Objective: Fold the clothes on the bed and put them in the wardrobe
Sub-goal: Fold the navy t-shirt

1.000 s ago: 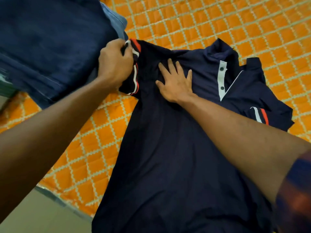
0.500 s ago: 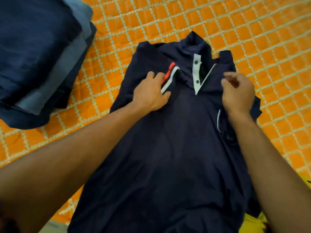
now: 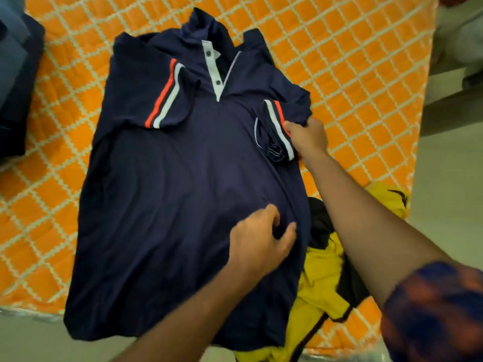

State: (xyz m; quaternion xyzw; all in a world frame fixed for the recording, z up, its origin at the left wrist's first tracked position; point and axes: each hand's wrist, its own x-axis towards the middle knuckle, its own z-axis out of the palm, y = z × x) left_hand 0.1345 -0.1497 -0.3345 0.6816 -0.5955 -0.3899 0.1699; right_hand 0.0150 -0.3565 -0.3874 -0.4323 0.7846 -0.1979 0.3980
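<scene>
Right hand [image 3: 307, 138] is clenching the striped sleeve cuff [image 3: 278, 126] of the navy knit polo shirt [image 3: 170, 205], likely for an inward fold. Left hand [image 3: 261, 239] is curling on the fabric under its fingertips, probably anchoring. Can't tell if it's grasping.

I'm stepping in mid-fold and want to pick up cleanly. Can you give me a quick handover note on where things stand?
Left hand: rests low on the navy shirt, fingers curled; whether it pinches cloth is unclear.
Right hand: grips the shirt's right-side sleeve.
Things: shirt lies front up on the bed; folded pile at far left; yellow garment at the near edge.
Done: left-side sleeve folded in.
Left: fold in the other sleeve, fold the body, do the yellow garment, carry all to the wardrobe, not in view.
</scene>
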